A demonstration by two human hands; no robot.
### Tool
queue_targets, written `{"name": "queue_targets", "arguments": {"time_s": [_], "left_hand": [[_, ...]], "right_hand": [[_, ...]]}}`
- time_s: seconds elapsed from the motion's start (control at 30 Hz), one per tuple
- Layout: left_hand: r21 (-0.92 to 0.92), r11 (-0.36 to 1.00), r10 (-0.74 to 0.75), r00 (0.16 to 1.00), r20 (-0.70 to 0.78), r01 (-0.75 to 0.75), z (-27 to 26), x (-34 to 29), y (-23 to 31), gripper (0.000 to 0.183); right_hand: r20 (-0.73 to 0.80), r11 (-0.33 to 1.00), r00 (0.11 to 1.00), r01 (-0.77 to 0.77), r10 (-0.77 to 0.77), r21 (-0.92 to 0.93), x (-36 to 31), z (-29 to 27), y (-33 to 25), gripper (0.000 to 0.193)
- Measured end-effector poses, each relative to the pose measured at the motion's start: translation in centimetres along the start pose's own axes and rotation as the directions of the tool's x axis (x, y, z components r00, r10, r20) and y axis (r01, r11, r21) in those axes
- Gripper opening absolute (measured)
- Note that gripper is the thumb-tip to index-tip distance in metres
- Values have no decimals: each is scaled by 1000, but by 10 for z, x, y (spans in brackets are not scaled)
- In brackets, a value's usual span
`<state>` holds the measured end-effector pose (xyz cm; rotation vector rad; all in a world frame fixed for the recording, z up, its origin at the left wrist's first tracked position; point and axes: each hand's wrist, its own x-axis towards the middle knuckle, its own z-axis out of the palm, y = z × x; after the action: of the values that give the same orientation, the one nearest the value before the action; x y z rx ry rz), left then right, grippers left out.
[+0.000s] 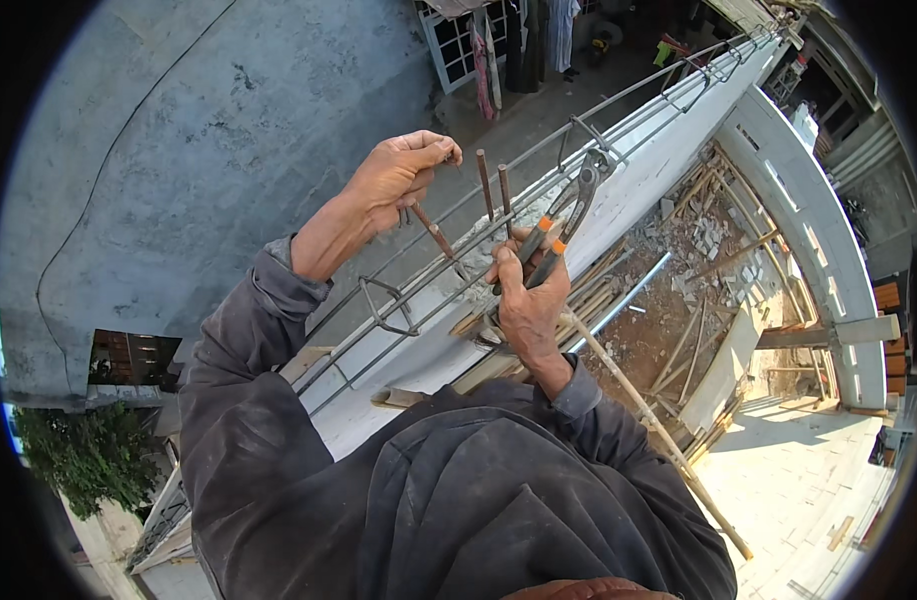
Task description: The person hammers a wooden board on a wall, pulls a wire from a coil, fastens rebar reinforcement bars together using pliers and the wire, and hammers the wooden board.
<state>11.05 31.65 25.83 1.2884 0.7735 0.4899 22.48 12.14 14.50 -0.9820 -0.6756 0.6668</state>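
Observation:
My right hand (534, 305) grips a pair of pincers (552, 250) with dark handles and orange bands. Their metal jaws (591, 172) point up and away, over the long bars of a rebar cage (569, 160). To the left, my left hand (401, 178) is raised with thumb and fingers pinched together; what is between them is too small to make out. Rusty upright rebar stubs (485, 185) rise between my two hands. Another rusty stub (435, 230) leans just below my left hand. A square stirrup (387, 306) rings the cage's bars nearer to me.
The cage runs along a pale wall top (639, 135). On the right, far below, lie rubble (704, 235) and loose boards. A long bamboo pole (659, 430) slants down at my right. A grey plastered wall (229, 180) stands left; a leafy tree (89, 445) is lower left.

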Motion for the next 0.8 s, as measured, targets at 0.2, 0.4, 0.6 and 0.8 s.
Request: {"name": "queue_targets", "arguments": {"time_s": [0.2, 0.4, 0.6, 0.8], "left_hand": [[140, 989, 54, 998, 22, -57, 20, -27, 9, 21], [346, 924, 166, 986, 19, -163, 21, -38, 0, 28], [344, 930, 70, 979, 191, -134, 11, -23, -2, 21], [446, 875, 131, 980, 151, -186, 16, -20, 1, 31]], "right_hand": [[-23, 998, 998, -58, 57, -25, 4, 2, -5, 28], [70, 983, 994, -99, 89, 155, 6, -5, 1, 28], [79, 989, 992, -103, 95, 104, 3, -7, 6, 27], [73, 996, 995, -69, 65, 58, -1, -6, 11, 28]]}}
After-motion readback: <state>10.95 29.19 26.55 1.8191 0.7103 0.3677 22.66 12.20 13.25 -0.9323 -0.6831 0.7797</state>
